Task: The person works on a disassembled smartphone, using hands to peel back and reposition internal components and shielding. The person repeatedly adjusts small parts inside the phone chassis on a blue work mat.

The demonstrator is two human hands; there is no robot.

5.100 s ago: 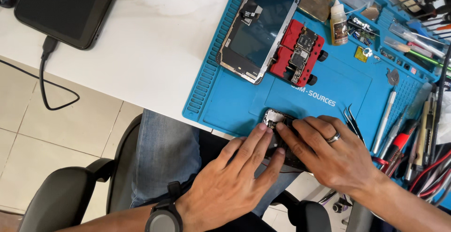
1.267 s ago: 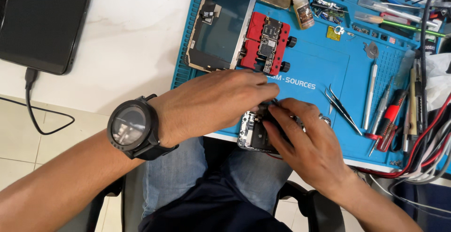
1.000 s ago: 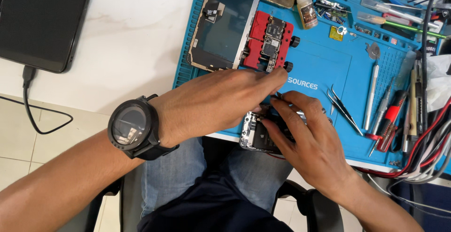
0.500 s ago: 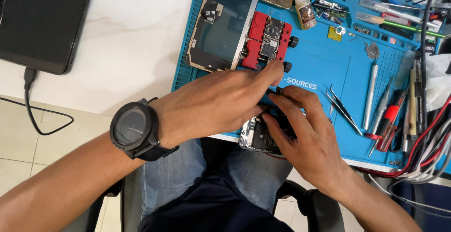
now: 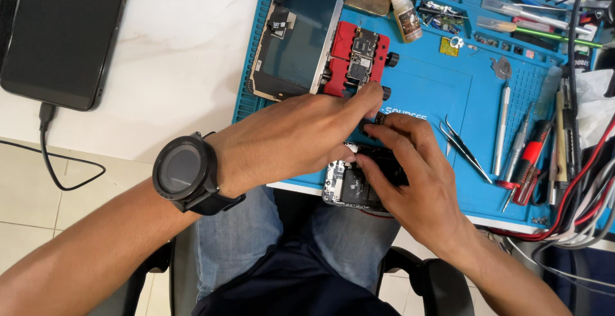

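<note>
Opened phone body (image 5: 343,185) at the near edge of the blue repair mat (image 5: 423,98), right hand (image 5: 410,175) grasping it, left hand (image 5: 301,137) with fingers curled onto its top, red board holder (image 5: 355,60) beyond it, tweezers (image 5: 464,149) to its right.

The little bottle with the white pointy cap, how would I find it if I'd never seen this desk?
Start at the big blue rubber work mat. Look along its top edge, just right of the red clamp holding a circuit board. The small clear bottle of amber liquid stands there, the only bottle among flat tools.
</note>
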